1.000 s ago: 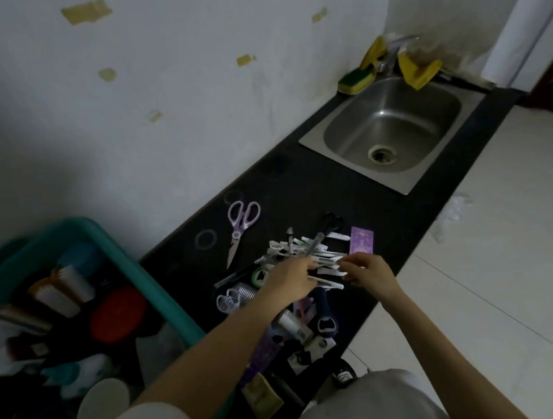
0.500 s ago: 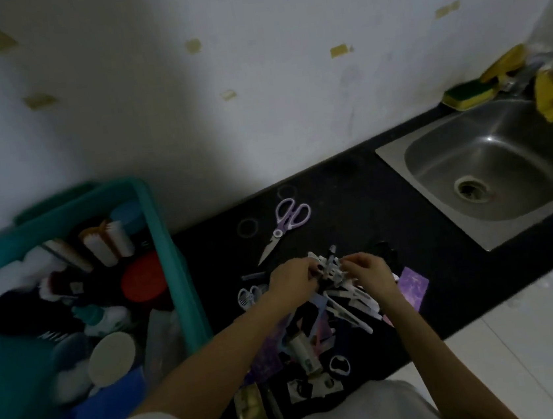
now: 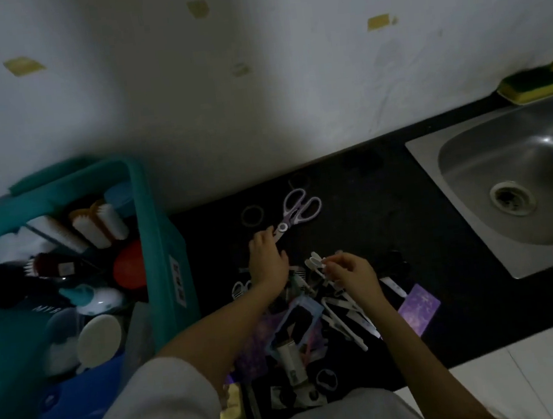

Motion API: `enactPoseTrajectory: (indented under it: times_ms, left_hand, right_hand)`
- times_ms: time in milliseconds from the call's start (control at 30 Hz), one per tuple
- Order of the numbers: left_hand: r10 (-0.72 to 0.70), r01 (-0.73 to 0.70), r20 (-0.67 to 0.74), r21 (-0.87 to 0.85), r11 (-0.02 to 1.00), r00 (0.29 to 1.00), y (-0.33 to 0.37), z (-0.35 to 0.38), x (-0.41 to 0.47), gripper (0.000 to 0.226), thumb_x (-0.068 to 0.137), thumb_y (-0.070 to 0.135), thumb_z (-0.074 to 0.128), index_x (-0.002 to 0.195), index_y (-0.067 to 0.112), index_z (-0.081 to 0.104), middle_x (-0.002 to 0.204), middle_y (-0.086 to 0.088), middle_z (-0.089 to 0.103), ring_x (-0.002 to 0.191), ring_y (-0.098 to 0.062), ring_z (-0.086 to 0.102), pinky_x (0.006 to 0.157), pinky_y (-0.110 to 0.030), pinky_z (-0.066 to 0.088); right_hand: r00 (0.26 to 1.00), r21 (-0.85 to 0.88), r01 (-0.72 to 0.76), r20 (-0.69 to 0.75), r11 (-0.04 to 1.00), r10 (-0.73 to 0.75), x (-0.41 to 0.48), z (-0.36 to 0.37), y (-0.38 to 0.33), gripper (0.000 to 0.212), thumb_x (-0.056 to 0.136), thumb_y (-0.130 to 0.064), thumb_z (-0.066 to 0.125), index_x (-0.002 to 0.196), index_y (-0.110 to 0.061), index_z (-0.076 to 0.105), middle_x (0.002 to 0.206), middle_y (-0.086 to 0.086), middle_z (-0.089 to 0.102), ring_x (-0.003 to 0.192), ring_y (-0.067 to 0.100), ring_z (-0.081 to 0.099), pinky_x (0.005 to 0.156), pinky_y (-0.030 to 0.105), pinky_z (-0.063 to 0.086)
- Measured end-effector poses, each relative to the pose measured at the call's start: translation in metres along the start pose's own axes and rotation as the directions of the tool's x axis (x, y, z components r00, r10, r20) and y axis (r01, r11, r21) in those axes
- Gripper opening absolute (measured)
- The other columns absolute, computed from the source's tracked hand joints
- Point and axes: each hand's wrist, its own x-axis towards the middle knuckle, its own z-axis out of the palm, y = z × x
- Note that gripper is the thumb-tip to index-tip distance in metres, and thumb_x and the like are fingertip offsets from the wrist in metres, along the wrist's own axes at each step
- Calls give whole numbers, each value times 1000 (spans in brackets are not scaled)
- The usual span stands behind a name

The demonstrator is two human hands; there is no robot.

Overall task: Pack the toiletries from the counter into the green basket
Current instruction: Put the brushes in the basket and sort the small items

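head view. the basket (image 3: 157,223) stands at the left end of the dark counter (image 3: 369,191), already holding brushes, bottles and a red lid. we see the loose pile (image 3: 316,325) of toiletries on the counter just right of the basket, at the near edge.

the left hand (image 3: 267,262) reaches toward the far side, over the pile. its fingers (image 3: 263,241) lie close together on the blade end of the scissors (image 3: 298,212), which lie flat on the counter with their handles pointing far and right. the blade tips are hidden under the fingers, and we cannot tell whether the fingers grip the blades or only touch them.

the right hand (image 3: 355,276) hangs above the right part of the pile. its thumb and fingertips pinch a small bunch of white clips (image 3: 315,261), which stick out to the left of the fingers, apart from the left hand.

a hair tie (image 3: 252,216) lies just left of the scissors. a purple card (image 3: 419,308) lies at the right edge of the pile. the sink (image 3: 468,153) is set in the counter at the right, with a sponge (image 3: 536,86) on its far side by the wall.
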Motion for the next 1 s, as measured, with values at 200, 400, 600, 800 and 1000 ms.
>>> enactPoseTrajectory:
  times_ms: [200,400,600,800,1000]
  left_hand:
    - [-132,94,170,217,972,976,7,11,24,51,93,18,59,136,7,36,139,-14,42,126,-30,42,95,-39,43]
    - [-311,299,287,87,950,906,11,13,44,46,89,18,64,127,0,46,131,-17,53,120,-33,52,96,-39,45]
    - [-297,488,522,-279,827,800,8,2,50,46,71,2,81,111,-8,61,99,-17,65,96,-31,66,75,-31,56]
    - [-116,563,662,-518,644,741,25,-15,39,35,80,-9,69,114,-12,61,108,-27,66,88,-31,67,93,-40,53]
    - [170,429,651,-651,626,740,36,-53,11,19,84,5,68,103,4,65,91,-9,74,84,-19,72,70,-21,57]
  right_hand:
    - [999,37,-10,-42,999,12,10,0,-5,18,92,-15,56,82,-24,68,80,-1,70,69,7,65,56,18,49]
    - [999,52,-21,-44,998,23,17,6,-3,15,93,-14,55,88,-18,68,86,0,70,77,11,66,63,16,50]
    - [996,73,-77,39,994,75,24,13,-15,13,93,-15,57,87,-21,68,92,6,70,84,18,67,75,29,54]
    - [976,252,-217,87,943,202,30,11,-42,23,96,-21,54,114,-7,61,89,5,66,75,13,64,55,20,48]
    - [992,348,-111,101,931,81,12,-5,-72,31,93,-26,59,116,-5,61,108,17,67,82,21,66,71,28,54]
